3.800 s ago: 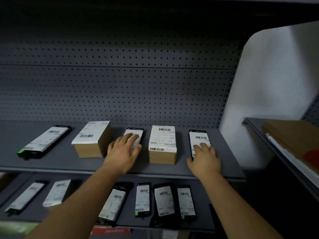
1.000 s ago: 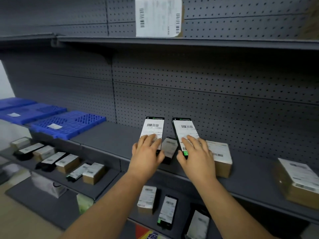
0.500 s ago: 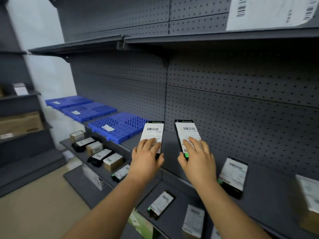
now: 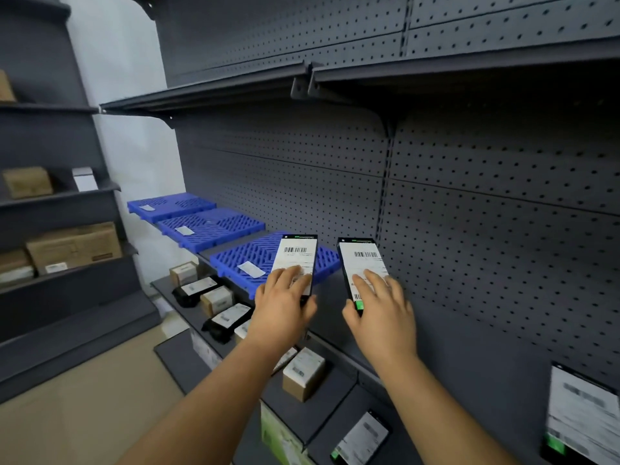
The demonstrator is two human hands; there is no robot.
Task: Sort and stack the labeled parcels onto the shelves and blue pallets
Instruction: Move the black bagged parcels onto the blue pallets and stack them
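Each hand carries a flat black parcel with a white barcode label, held in the air in front of the grey shelving. My left hand (image 4: 285, 305) grips the left flat parcel (image 4: 298, 257), which overlaps the nearest blue pallet (image 4: 250, 257). My right hand (image 4: 382, 308) grips the right flat parcel (image 4: 362, 263), fingers spread over its label, with a green tab near my thumb. Two more blue pallets (image 4: 211, 226) (image 4: 171, 204) lie further left on the same shelf (image 4: 335, 297). Each pallet bears a small white tag.
The lower shelf (image 4: 174, 297) holds several small cardboard boxes and black parcels, such as a box (image 4: 303, 372). A labelled black parcel (image 4: 582, 421) lies at the far right. A side rack on the left carries brown cartons (image 4: 73, 246). An upper shelf (image 4: 302, 78) overhangs.
I took a flat parcel in each hand from the shelf on the right. The view has turned left, and the blue pallets are now close behind the raised parcels.
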